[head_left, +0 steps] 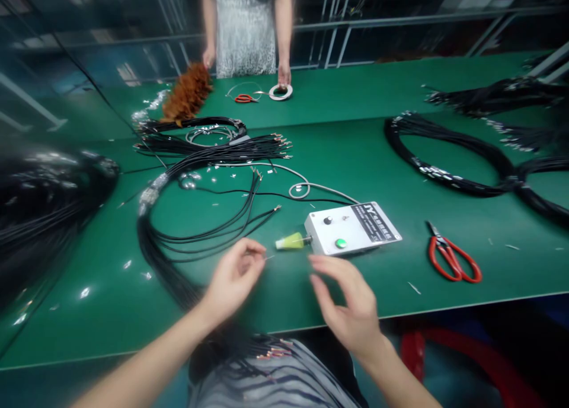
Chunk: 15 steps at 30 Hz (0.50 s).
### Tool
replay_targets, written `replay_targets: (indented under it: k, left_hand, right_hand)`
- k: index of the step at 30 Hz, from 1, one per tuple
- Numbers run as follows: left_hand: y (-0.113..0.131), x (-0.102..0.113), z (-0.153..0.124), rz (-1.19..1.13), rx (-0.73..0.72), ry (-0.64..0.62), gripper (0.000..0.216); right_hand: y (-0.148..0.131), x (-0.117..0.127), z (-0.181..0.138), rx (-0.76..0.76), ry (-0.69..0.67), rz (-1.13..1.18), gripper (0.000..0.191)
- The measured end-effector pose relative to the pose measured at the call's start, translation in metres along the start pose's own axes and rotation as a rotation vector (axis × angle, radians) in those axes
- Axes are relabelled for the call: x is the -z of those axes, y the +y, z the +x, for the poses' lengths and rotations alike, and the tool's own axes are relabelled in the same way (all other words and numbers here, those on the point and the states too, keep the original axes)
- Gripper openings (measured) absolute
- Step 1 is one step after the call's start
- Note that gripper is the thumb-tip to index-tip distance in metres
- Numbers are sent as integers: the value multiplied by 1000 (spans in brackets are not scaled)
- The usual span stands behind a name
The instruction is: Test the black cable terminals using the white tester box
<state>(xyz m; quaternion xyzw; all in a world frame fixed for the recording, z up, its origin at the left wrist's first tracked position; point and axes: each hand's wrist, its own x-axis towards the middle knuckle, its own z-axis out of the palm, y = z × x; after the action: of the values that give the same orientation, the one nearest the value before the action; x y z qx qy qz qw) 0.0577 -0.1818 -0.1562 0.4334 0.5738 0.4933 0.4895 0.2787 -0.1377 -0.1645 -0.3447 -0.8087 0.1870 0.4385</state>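
Note:
My left hand (239, 274) is closed in a pinch, and a short thin wire (269, 257) sticks out from its fingertips. My right hand (344, 295) is held with thumb and fingers apart, with nothing visible between them. Just beyond both hands lies a white control box (326, 233) with a green button, a black knob and a dark label. From its left side juts a yellow-green cone-shaped tip (291, 241). A bundle of black cables (149, 227) curves round on the left and runs down to my lap, where bare copper ends (275, 353) show.
Red-handled scissors (451, 260) lie on the green table (355, 153) at right. Coiled black cables (448, 153) lie behind them, with more cables (53, 200) at far left. Across the table, a co-worker's hand (284, 76) touches a white tape roll (287, 93), near red-handled cutters (245, 99).

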Motion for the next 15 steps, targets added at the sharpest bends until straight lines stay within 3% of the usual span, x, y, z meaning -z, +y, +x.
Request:
replay_targets:
  k: [5,10,12,15]
  left_hand:
    - [7,-1,-13,-44,4,-44,29]
    - [0,3,-20,-16,-10,-67,29]
    - [-1,11,-23,157,-53,-86,19]
    - [2,27,-29,616,-199,-126,13]
  right_hand:
    - [-26,-38,14,-306,-208,270,24]
    - [-30,-55,24,-453,-236,494,8]
    - [-30,-55,25,-511,-219,553,12]
    - [-29,-54,24,-576,-170,596,15]
